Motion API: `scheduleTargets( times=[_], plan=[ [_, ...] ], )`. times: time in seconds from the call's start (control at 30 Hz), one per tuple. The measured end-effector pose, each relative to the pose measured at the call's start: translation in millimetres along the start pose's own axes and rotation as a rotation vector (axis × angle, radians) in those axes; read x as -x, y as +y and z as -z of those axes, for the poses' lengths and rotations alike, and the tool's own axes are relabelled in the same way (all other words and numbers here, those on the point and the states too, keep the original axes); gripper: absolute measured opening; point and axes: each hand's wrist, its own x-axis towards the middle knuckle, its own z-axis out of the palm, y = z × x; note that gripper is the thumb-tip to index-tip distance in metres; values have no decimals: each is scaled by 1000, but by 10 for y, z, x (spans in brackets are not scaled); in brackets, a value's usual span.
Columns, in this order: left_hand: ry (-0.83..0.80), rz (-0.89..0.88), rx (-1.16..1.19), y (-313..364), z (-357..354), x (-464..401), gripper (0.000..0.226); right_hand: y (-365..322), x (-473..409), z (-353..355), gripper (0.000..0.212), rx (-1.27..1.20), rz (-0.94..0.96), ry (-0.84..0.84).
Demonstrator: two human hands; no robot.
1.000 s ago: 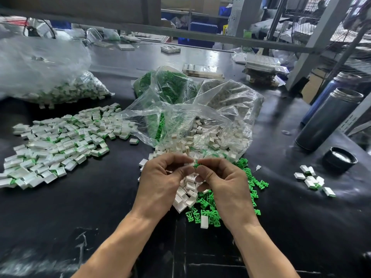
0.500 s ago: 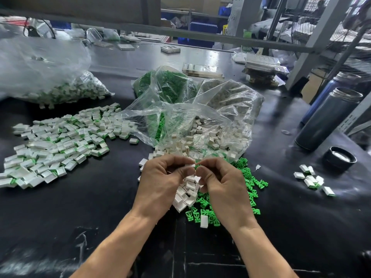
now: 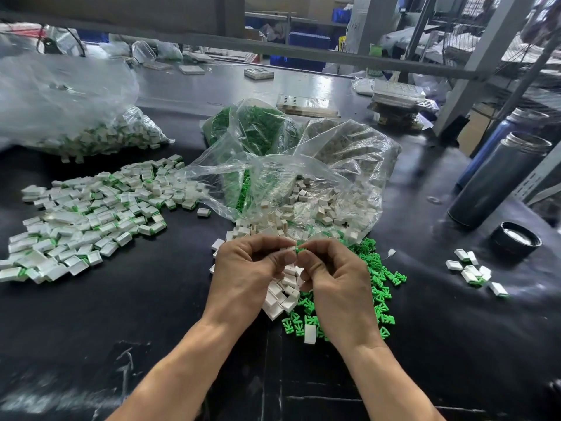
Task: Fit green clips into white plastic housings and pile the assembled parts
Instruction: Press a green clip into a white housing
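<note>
Above a black worktable (image 3: 91,329), the left hand (image 3: 243,278) curls its fingers and thumb around a small white plastic housing (image 3: 287,249), while the right hand (image 3: 337,281) pinches a small green plastic clip (image 3: 299,250) at the housing's end; the two parts meet between the fingertips. Loose white housings (image 3: 282,296) and green clips (image 3: 376,287) lie just beneath the hands. A spread pile of assembled white-and-green parts (image 3: 91,214) sits well apart on the left.

Black table (image 3: 151,314) — assembled parts pile (image 3: 88,220), plastic bags (image 3: 288,165), loose green clips (image 3: 379,287), flask (image 3: 498,180).
</note>
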Motion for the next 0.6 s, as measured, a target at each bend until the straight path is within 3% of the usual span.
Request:
scheduleTargets(
  times=[0.6],
  plan=[
    [-22, -63, -122, 20, 10, 13, 27, -62, 15, 44, 20, 215, 99, -14]
  ],
)
